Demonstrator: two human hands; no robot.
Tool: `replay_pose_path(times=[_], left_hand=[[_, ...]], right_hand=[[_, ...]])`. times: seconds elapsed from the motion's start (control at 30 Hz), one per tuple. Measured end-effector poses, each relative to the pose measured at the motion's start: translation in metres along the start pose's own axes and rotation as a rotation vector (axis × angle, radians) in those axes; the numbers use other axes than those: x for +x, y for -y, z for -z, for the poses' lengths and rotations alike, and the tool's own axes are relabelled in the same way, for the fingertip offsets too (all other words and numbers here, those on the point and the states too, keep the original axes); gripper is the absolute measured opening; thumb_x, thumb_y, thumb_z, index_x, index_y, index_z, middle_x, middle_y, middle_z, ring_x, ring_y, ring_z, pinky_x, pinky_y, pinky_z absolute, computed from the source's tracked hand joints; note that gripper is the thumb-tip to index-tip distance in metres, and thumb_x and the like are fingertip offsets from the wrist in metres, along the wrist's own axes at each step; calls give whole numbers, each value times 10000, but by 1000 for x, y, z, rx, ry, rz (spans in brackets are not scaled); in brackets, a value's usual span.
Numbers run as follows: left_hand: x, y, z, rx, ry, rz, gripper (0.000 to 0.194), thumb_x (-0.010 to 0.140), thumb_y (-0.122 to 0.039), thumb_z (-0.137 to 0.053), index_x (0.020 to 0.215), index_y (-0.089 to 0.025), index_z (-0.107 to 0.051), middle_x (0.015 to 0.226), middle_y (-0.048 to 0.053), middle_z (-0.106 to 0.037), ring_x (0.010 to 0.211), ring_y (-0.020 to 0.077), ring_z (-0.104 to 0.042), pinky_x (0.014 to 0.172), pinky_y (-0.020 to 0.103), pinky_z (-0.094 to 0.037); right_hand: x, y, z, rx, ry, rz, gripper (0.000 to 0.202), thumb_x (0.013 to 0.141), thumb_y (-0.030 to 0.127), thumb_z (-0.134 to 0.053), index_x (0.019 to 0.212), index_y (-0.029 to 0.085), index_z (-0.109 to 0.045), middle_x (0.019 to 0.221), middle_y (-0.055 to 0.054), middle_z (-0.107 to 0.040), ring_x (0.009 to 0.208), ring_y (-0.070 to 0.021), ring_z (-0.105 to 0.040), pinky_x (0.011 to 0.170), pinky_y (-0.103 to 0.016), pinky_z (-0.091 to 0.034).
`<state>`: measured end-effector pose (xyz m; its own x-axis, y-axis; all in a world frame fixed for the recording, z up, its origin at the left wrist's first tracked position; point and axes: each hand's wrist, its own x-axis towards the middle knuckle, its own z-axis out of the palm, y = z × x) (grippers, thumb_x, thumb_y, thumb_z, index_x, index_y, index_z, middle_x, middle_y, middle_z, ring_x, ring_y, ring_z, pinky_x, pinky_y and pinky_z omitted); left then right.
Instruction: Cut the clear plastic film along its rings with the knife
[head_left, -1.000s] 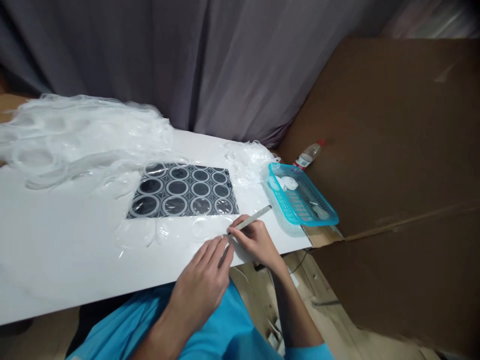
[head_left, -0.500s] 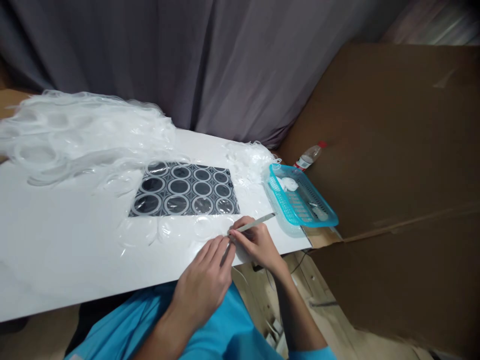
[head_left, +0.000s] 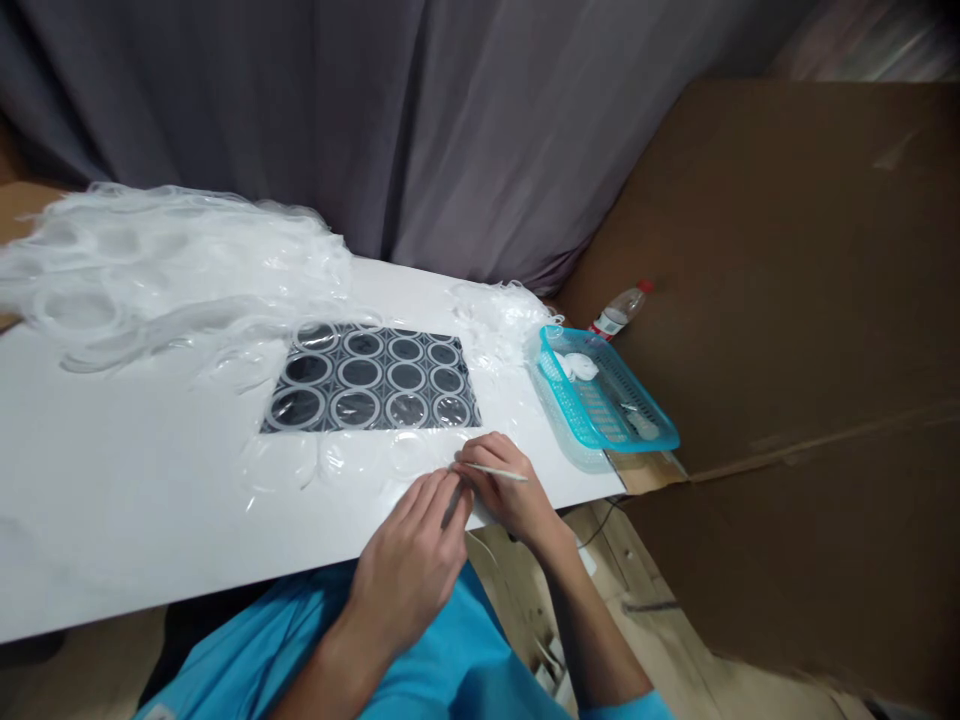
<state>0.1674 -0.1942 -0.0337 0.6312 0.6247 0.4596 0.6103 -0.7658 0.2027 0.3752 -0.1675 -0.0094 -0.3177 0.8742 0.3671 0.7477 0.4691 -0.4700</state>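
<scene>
Near the front edge of the white table, my right hand (head_left: 510, 490) is closed around a thin pale stick-like tool (head_left: 499, 471), which points to the right across the fingers. My left hand (head_left: 412, 555) lies beside it, fingers together and bent down at the table edge; what they press or pinch is hidden. The fingertips of both hands nearly meet. Just beyond them is a dark patterned sheet (head_left: 371, 375) with rows of light rings. Clear round plastic pieces (head_left: 409, 455) lie along the sheet's near edge.
A large heap of clear and white plastic rings (head_left: 187, 250) covers the back left. A smaller pile (head_left: 502, 320) sits behind the sheet. At the right are a blue basket (head_left: 592, 437) holding white pieces, a red-capped bottle (head_left: 620, 312) and a cardboard wall (head_left: 810, 280).
The tool in my right hand has swung down, its free end now lower and closer to the wrist. My left hand has hardly moved.
</scene>
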Motion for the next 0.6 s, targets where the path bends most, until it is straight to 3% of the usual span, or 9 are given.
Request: replay_pose_path(times=[0.17, 0.4, 0.5, 0.6], left_hand=[[-2, 0, -1, 11, -14, -15, 447, 1024, -148, -548, 1458, -85, -633, 1476, 219, -661, 1406, 373, -636, 1212, 529, -520], [-1, 0, 0, 1, -30, 1, 454, 1018, -125, -534, 1464, -112, -621, 1469, 187, -675, 1395, 357, -644, 1195, 520, -537], [-1, 0, 0, 3, -31, 0, 455, 1016, -128, -541, 1464, -97, -613, 1467, 197, -674, 1397, 362, -640, 1188, 521, -539], [-1, -1, 0, 3, -13, 10, 479, 1015, -141, -550, 1490, -93, -592, 1474, 205, -667, 1391, 366, -639, 1187, 529, -535]], right_hand=[[4, -9, 3, -56, -32, 22, 185, 1118, 255, -576, 1167, 259, -754, 1132, -115, -786, 1053, -286, -711, 934, -443, -557], [36, -31, 39, -63, -306, -200, 227, 1105, 358, -613, 1045, 237, -795, 1055, -112, -818, 1015, -303, -751, 935, -452, -579], [38, -20, 42, 149, -196, -238, 227, 1073, 395, -682, 1003, 232, -822, 1051, -98, -834, 999, -287, -780, 896, -418, -608], [30, -3, 32, 398, -33, -210, 200, 1036, 389, -748, 949, 227, -828, 1040, -89, -830, 999, -268, -790, 910, -403, -622]])
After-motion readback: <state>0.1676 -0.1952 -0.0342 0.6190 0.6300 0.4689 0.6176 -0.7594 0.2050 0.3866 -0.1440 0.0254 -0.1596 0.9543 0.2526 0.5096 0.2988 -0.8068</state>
